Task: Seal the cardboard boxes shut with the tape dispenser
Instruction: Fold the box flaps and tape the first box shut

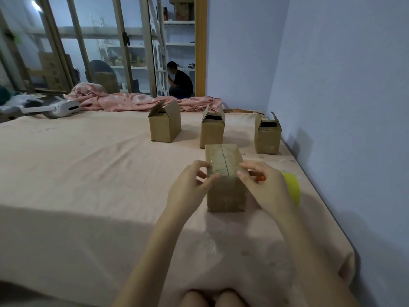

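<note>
1. A bed (88,173) with a pink sheet carries everything.
2. Three open boxes (164,125) stand in a row at the back.
3. A closed box (224,173), tape along its top seam, stands nearest.
4. The left hand (190,185) presses the tape's near end with its thumb.
5. The right hand (263,185) touches the box's right top edge, fingers loosely curled.
6. The tape dispenser (292,187), yellow roll and orange handle, lies just behind the right hand.
</note>
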`<move>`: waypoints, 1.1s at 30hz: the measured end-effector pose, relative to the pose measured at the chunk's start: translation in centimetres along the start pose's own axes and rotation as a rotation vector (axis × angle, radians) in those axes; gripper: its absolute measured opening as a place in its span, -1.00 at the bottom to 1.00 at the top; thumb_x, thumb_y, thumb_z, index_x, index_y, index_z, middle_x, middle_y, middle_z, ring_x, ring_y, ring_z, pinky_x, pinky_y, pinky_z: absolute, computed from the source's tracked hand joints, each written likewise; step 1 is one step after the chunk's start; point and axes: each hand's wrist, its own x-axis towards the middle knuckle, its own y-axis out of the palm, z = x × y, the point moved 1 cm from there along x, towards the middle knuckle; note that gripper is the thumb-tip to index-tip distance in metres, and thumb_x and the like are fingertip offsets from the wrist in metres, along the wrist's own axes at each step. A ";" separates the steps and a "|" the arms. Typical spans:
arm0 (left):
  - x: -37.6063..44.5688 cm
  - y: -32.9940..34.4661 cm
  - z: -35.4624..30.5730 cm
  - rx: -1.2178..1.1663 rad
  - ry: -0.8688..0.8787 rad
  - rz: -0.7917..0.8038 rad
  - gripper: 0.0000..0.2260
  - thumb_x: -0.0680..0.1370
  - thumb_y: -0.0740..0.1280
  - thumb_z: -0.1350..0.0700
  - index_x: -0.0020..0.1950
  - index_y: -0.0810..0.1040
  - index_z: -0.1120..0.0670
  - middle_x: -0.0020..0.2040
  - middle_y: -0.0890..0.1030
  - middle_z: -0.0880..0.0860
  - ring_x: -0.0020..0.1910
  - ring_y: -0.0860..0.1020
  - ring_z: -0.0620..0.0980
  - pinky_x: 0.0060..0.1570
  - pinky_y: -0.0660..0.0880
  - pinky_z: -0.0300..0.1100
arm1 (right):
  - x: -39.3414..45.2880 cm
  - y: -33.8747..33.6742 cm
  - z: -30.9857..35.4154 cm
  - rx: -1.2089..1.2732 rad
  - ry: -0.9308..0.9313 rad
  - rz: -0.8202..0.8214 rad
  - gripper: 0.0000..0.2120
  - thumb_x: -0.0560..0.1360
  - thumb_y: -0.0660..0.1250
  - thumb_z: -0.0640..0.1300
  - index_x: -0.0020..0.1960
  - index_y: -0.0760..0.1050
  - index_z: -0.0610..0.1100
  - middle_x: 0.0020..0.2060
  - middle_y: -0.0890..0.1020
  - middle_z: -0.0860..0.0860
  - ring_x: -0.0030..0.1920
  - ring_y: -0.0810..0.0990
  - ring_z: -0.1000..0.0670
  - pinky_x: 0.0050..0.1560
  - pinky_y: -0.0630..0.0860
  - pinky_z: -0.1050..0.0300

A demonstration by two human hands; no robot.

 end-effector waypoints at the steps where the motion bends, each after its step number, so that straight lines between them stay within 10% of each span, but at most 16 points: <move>1: 0.0 0.1 0.3 0.023 0.017 0.000 -0.68 0.49 0.33 -0.16 0.18 0.46 -0.07 -0.08 0.55 -0.10 -0.17 0.57 -0.14 -0.17 0.59 -0.01 | -0.2 0.1 -0.3 -0.007 -0.023 0.005 -0.79 0.45 0.39 0.00 0.08 0.61 0.02 0.11 0.60 0.13 0.01 0.57 0.19 -0.03 0.45 0.40; 8: -1.1 2.0 1.3 0.263 0.336 -0.228 -0.61 0.53 0.22 -0.04 0.13 0.54 0.26 -0.09 0.58 0.11 -0.31 0.59 0.09 -0.42 0.45 -0.09 | -1.7 2.1 -1.1 -0.064 -0.262 -0.209 -0.76 0.48 0.34 -0.11 0.08 0.62 -0.20 0.13 0.61 -0.04 0.03 0.59 0.03 -0.01 0.55 0.19; 13: -1.1 2.5 1.3 0.289 0.263 -0.257 -0.56 0.54 0.14 -0.13 0.20 0.51 0.16 -0.05 0.58 0.03 -0.24 0.60 0.02 -0.42 0.39 -0.17 | -2.6 3.2 -1.4 0.026 -0.224 -0.287 -0.75 0.50 0.31 -0.34 0.15 0.57 -0.20 0.19 0.57 -0.04 0.22 0.51 0.03 0.19 0.46 -0.20; 20: -1.3 2.9 1.4 0.330 0.209 -0.209 -0.54 0.50 0.15 -0.28 0.20 0.38 0.04 0.06 0.57 -0.06 -0.20 0.60 -0.06 -0.38 0.34 -0.27 | -3.1 4.2 -0.4 0.217 0.011 -0.243 -0.56 0.38 0.41 0.10 0.22 0.44 0.05 0.24 0.49 0.16 0.20 0.46 0.17 0.11 0.51 0.14; 33: -1.0 2.2 1.0 0.261 0.119 -0.121 -0.69 0.54 0.21 -0.21 0.12 0.35 -0.03 0.05 0.55 -0.15 -0.16 0.58 -0.09 -0.18 0.52 -0.07 | -2.5 3.4 -0.8 0.392 -0.008 -0.266 -0.75 0.48 0.36 -0.17 0.12 0.54 0.05 0.15 0.59 0.12 0.11 0.51 0.32 -0.07 0.42 0.52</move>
